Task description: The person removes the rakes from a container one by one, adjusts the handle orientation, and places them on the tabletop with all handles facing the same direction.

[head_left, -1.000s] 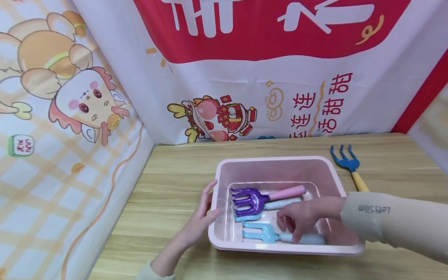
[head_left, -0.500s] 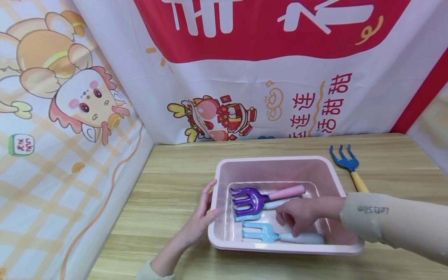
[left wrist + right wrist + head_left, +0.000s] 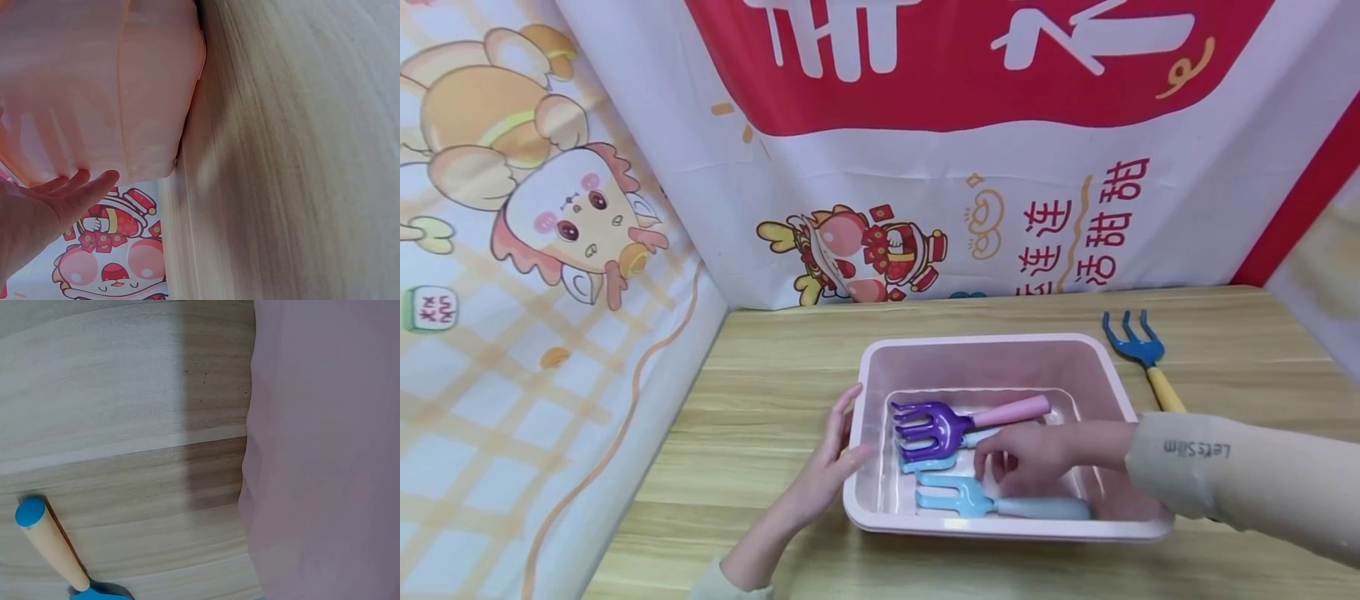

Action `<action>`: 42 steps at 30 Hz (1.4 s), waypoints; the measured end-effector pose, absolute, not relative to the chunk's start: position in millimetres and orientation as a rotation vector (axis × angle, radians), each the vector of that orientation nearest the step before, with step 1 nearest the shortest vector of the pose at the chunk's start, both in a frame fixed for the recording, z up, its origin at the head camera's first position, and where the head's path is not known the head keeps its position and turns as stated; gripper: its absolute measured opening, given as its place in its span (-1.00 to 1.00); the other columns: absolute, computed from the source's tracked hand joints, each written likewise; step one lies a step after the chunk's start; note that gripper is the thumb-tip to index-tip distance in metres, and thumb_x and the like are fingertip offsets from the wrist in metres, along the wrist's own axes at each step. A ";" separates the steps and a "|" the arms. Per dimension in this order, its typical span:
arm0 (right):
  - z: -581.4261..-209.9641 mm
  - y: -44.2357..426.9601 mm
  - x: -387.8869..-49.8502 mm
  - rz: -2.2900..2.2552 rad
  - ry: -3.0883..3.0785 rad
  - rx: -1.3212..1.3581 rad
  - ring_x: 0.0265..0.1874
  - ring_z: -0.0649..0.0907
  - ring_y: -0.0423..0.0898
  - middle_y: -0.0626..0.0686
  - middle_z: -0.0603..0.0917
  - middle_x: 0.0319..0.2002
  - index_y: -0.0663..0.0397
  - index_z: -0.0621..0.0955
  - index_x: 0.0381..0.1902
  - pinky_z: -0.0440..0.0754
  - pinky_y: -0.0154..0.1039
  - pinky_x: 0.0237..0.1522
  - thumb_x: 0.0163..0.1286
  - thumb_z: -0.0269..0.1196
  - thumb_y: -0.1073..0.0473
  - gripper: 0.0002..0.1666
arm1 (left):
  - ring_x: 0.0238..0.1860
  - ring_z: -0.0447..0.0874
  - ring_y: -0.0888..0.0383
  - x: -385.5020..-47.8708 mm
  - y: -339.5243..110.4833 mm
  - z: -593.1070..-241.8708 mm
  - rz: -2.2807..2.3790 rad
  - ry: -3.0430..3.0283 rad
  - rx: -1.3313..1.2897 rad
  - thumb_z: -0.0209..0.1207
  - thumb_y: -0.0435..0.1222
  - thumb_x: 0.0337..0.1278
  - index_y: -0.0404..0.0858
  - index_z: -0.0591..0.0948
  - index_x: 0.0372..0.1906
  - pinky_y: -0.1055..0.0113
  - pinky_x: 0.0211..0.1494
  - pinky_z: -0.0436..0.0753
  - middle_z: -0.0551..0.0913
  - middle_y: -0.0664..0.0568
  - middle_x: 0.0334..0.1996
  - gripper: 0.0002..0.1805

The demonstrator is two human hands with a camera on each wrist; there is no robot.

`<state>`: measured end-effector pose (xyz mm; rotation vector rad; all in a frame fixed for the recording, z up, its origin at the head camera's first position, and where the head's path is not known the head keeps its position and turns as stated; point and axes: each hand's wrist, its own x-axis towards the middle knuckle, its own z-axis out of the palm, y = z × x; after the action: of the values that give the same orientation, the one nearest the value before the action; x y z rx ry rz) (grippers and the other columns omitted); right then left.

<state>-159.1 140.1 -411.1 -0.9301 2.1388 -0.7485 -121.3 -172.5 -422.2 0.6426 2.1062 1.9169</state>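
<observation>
In the head view, the left hand (image 3: 823, 458) holds the pink plastic bin (image 3: 970, 340) by its left wall, thumb over the rim, fingers outside. The right hand (image 3: 1030, 454) is inside, fingers bent, just beside the near light blue fork (image 3: 964, 500); whether they grip anything I cannot tell. A purple fork (image 3: 946, 429) with a pink handle overlaps another light blue fork (image 3: 927, 464). The blue cultivator (image 3: 1141, 348) lies toward the back right corner of the tabletop (image 3: 775, 392). The left wrist view shows fingers touching the bin's outer wall. The right wrist view shows the cultivator's blue-capped handle, apart from the bin.
</observation>
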 end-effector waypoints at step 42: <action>-398.6 146.6 -174.5 -0.584 2.107 -0.850 -0.25 0.50 -0.23 -0.11 0.56 -0.26 0.00 0.59 -0.07 0.55 -0.32 -0.08 0.18 0.29 0.41 -0.64 | 0.29 0.17 -0.43 -121.2 -171.8 -419.3 1.919 2.082 0.610 -0.01 -0.41 0.32 -0.04 -0.11 0.52 -0.23 0.18 0.44 0.06 -0.45 0.39 -0.20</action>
<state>-174.5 146.6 -398.6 -0.8500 2.1074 -0.5836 -121.2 -171.8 -419.3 0.6097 2.0822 1.9193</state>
